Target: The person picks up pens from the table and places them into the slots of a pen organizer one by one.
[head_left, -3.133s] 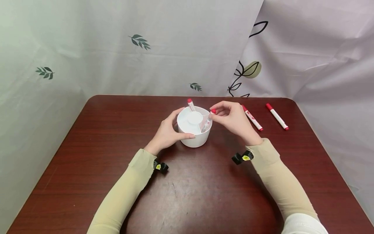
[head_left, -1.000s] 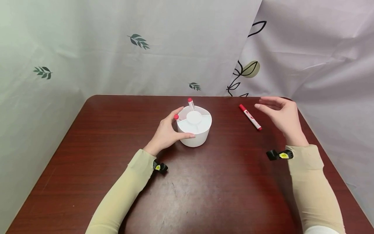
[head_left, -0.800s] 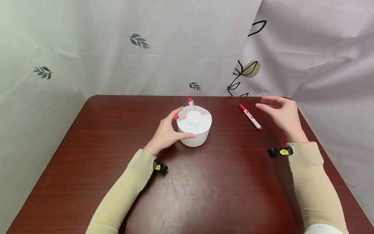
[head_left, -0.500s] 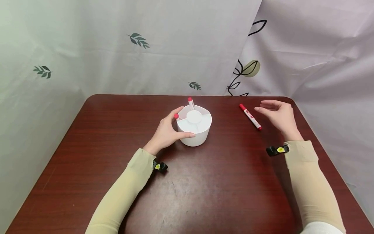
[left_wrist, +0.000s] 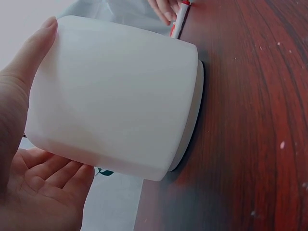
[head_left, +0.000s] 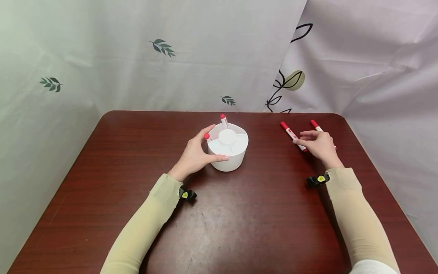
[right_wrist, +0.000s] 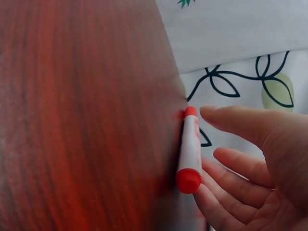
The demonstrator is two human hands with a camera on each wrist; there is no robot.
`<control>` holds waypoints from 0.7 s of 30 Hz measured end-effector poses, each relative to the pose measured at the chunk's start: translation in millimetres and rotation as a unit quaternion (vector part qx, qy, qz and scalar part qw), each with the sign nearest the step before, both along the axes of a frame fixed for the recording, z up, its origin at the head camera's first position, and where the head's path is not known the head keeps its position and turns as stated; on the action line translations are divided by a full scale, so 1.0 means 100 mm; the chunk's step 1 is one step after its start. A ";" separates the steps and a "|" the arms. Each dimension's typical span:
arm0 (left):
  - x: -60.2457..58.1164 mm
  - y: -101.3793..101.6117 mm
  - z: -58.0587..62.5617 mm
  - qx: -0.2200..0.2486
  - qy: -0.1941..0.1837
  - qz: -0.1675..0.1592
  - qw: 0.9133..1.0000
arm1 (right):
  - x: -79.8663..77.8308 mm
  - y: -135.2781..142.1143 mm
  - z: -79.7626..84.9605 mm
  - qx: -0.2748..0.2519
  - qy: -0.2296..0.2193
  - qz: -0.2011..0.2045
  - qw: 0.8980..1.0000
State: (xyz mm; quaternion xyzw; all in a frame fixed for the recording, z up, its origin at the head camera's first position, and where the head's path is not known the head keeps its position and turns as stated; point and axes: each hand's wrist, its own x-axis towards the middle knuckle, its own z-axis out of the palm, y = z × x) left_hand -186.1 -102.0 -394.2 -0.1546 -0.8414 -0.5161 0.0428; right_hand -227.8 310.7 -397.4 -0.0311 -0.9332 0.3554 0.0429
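Observation:
A white round pen holder (head_left: 236, 161) with dividers stands on the table, my left hand (head_left: 193, 158) gripping it, thumb on the near side and fingers round the back. In the left wrist view, the holder's wall (left_wrist: 115, 96) lies between thumb and fingers. Two red-capped markers stick up from its compartments, a rear marker (head_left: 224, 121) and a left marker (head_left: 207, 137). My right hand (head_left: 321, 147) is over a red-and-white marker (head_left: 289, 132) lying on the table. In the right wrist view, thumb and fingers are spread around this marker (right_wrist: 191, 149), the thumb apart from it.
Another red-capped marker (head_left: 315, 125) lies at the far right, partly hidden behind my right hand. The dark red-brown table (head_left: 102, 190) ends at the back against a pale leaf-printed curtain (head_left: 191, 76).
The right hand released a marker into the holder, moved right, then came down and left to a lying marker. The holder has turned, its markers now at left and rear. The left hand stays.

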 end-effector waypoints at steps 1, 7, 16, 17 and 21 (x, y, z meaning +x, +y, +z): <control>0.00 0.00 0.00 0.002 -0.001 -0.001 1.000 | 0.00 0.01 -0.02 0.002 -0.002 0.000 1.000; -0.01 0.01 -0.01 0.004 -0.004 -0.005 1.000 | -0.02 0.02 -0.08 0.002 -0.010 0.001 1.000; 0.00 0.00 0.01 0.000 -0.007 -0.004 1.000 | -0.02 0.02 -0.12 0.020 -0.012 -0.003 1.000; 0.00 0.00 0.01 -0.001 -0.007 -0.003 1.000 | -0.02 0.01 -0.12 0.023 -0.012 -0.003 1.000; -0.01 0.00 0.01 -0.002 -0.008 -0.002 1.000 | -0.03 0.01 -0.13 0.031 -0.011 -0.005 0.999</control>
